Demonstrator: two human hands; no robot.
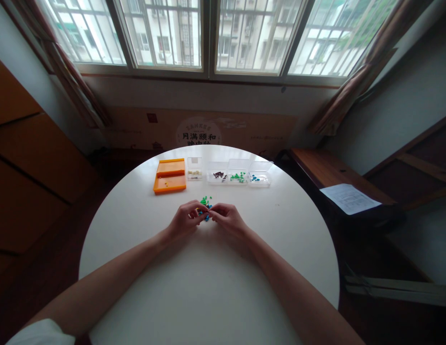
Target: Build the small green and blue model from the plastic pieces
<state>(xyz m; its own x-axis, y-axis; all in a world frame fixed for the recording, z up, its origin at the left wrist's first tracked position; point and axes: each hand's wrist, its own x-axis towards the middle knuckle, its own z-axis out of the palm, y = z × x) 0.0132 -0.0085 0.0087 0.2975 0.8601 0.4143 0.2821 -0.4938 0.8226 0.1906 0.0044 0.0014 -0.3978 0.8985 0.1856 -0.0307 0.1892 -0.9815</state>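
"Head view: what was the largest item?"

"One white table [208, 282]. Toward its far side lay one orange tray [177, 185]."

"And the hands?"

"Left hand [187, 214] and right hand [230, 218]: fingers bent, tips narrowed and close together; whether either held anything, I could not tell."

"Smaller stock?"

"Clear boxes [212, 182] stood in a row right of the tray. Smallest, loose coloured pieces [204, 201] lay on the table, at and just beyond the fingertips."
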